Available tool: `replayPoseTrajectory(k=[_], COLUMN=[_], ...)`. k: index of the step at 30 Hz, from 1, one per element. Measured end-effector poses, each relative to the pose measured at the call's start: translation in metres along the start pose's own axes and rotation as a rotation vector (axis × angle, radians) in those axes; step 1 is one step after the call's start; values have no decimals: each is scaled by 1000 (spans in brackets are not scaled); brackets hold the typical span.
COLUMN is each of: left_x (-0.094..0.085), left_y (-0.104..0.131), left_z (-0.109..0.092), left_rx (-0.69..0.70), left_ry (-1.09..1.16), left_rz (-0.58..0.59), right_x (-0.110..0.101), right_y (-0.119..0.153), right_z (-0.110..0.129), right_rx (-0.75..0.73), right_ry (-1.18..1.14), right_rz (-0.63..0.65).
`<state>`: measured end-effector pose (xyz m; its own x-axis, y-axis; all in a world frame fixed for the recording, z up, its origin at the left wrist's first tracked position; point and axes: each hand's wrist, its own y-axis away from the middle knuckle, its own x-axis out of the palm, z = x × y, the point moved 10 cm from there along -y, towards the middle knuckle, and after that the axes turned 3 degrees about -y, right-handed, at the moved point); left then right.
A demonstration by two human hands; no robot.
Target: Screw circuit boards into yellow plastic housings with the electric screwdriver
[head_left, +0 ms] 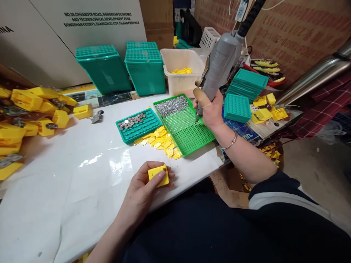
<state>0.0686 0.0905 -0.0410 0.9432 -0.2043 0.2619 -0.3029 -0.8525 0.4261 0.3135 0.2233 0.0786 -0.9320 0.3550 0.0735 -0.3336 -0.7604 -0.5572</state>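
My left hand [145, 186] is closed on a small yellow case [158, 176] near the table's front edge, with the thumb lying across its face. My right hand [210, 109] is wrapped round a grey electric screwdriver [219, 62], a covering on one finger. The tool's tip points down over a bright green perforated tray [192, 140], whose far end holds a heap of small silvery screws [174, 105]. Beside the tray lie loose yellow flat pieces [161, 140] and a teal dimpled tray [148, 126] with round metal discs [131, 121] in some dimples.
Many yellow cases [27, 102] are piled at the left. Wrapped teal tray stacks [105, 73] and a whitish bin [183, 82] stand at the back. More teal trays [237, 107] and yellow cases [261, 114] are at the right, near a metal pole [315, 75].
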Motion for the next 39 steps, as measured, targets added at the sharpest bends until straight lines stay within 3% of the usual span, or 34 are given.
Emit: replayPoseTrajectory(k=[23,28,31,35,39], left_x=[-2,2,5,8,8], left_y=[-2,-4,-6,-7,-7], left_z=[4,5,4,3,3], left_rx=[31,22,32,52,69], left_ry=[34,157,204,221,228], left_rz=[44,84,89,98,110], right_x=[-3,1,18,63,104], right_y=[3,-1,7,43,90], right_z=[-7,13,39,76,83], right_rx=[11,-28,-30,59,260], right_ry=[-57,-81,-153,-447,-618], right_rz=[-20,2,41,217,424])
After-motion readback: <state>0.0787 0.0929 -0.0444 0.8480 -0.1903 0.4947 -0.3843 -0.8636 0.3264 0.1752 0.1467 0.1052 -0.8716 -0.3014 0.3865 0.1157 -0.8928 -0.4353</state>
